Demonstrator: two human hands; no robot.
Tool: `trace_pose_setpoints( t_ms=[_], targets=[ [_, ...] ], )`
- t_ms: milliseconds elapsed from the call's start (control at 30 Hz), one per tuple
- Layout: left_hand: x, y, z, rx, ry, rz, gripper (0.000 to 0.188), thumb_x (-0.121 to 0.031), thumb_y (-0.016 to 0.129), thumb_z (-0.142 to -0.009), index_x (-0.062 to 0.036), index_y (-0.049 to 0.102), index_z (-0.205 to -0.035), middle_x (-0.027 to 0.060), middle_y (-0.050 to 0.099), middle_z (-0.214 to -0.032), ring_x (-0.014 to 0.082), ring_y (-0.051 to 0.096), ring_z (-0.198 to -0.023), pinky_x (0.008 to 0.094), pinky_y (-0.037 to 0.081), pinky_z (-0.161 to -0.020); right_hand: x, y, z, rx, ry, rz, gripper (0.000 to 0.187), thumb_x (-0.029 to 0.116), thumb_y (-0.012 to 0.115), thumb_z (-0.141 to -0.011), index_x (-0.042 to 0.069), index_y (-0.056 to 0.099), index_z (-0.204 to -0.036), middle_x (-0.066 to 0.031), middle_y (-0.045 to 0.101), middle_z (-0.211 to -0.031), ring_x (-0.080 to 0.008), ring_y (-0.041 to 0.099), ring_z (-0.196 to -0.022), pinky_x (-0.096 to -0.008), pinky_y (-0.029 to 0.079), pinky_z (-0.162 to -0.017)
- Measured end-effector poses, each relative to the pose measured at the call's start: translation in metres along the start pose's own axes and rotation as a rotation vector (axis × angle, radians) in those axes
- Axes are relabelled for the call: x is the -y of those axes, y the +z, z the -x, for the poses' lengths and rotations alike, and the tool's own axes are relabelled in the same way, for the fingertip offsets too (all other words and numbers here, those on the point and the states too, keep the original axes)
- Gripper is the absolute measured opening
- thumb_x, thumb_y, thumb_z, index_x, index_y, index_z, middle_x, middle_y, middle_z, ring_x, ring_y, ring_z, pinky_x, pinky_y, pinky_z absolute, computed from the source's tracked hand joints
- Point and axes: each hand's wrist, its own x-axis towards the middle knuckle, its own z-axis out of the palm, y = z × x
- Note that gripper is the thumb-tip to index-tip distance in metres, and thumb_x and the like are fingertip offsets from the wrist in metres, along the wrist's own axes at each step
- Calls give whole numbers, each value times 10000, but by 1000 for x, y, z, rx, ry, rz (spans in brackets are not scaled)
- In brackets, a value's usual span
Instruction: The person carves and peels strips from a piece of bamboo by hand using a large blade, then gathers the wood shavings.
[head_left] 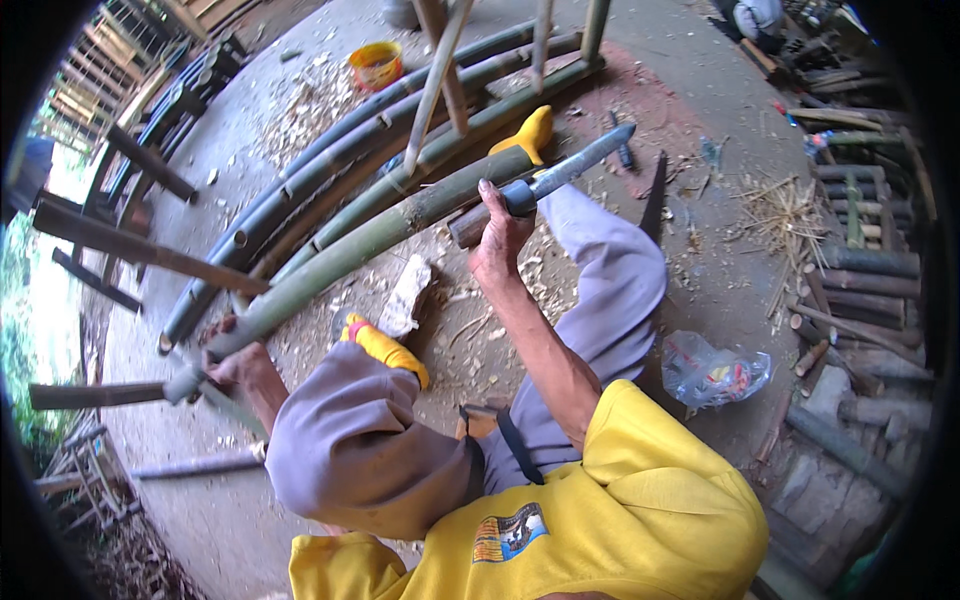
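Observation:
My right hand (pixel 498 250) is wrapped round the wooden handle of a large knife (pixel 588 163) with a long grey blade and a dark collar. The blade points up and to the right, past the far end of a thick green bamboo pole (pixel 385 232). That pole slants from the lower left up to my yellow-covered foot (pixel 532 132). Down at its near left end, my left hand (pixel 247 372) is closed on it, its fingers partly hidden. My other yellow-covered foot (pixel 385 352) lies below the pole, beside a pale, rough block (pixel 407 298).
Several more bamboo poles (pixel 340 150) lie beyond, with upright sticks (pixel 440 75) among them. Pale shavings (pixel 315 105) litter the floor near a yellow bucket (pixel 376 66). A clear plastic bag (pixel 715 370) sits at right, before stacked bamboo pieces (pixel 865 285).

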Motion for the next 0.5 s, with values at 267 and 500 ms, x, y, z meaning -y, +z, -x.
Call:
trace_pose_setpoints(
  t_ms=[267,500],
  targets=[
    [76,-29,68,71,-1293,-479,672,-498,540,-799,119,490,-1061,224,560,-1032,334,574,-933,459,482,-860,76,52,-13,218,-150,-19,471,-3,731,-646,37,511,-1060,-54,569,-918,-184,574,-820,-340,491,-776],
    [-12,190,156,1288,166,-1091,412,-144,684,-771,-24,533,-1135,82,547,-1118,164,529,-1045,333,431,-906,68,121,39,709,-2,12,413,-58,752,-621,37,516,-947,-21,542,-860,-107,558,-784,-278,497,-744]
  ],
)
